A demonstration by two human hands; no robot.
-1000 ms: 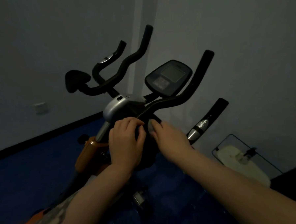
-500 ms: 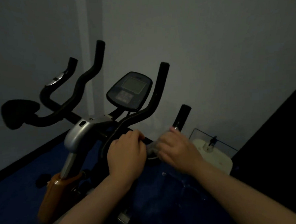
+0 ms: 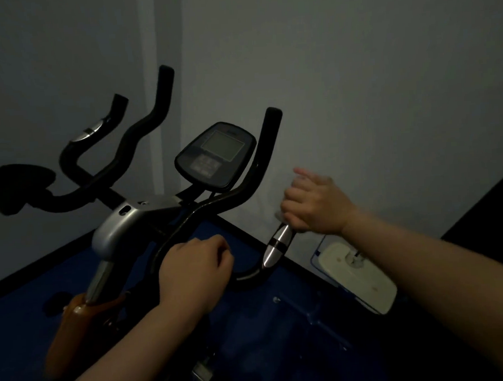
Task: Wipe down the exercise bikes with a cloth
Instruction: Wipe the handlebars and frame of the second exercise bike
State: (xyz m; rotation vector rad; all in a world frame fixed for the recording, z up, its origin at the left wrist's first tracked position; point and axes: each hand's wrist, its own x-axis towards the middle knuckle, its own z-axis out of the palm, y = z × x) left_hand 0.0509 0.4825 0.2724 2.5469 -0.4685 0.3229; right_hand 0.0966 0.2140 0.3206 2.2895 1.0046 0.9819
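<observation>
An exercise bike stands before me in a dim room, with black curved handlebars (image 3: 243,173), a silver stem (image 3: 115,229) and a dark console (image 3: 215,154). My left hand (image 3: 195,272) is closed around the lower bend of the right handlebar. My right hand (image 3: 315,204) grips the outer right grip just above its chrome sensor band (image 3: 278,243). A bit of pale cloth (image 3: 279,215) seems to show at the edge of that fist, blurred. The bike's orange frame (image 3: 68,328) runs down at lower left.
A grey wall corner rises close behind the bike. On the blue floor at the right lies a cream-coloured flat base in a wire frame (image 3: 356,275). A dark panel (image 3: 492,201) fills the right edge. The black left handlebars (image 3: 120,150) reach toward the wall.
My right hand has slid outward and up from the handlebar's centre to the outer right grip. The left hand stayed on the bar. The view shifted right.
</observation>
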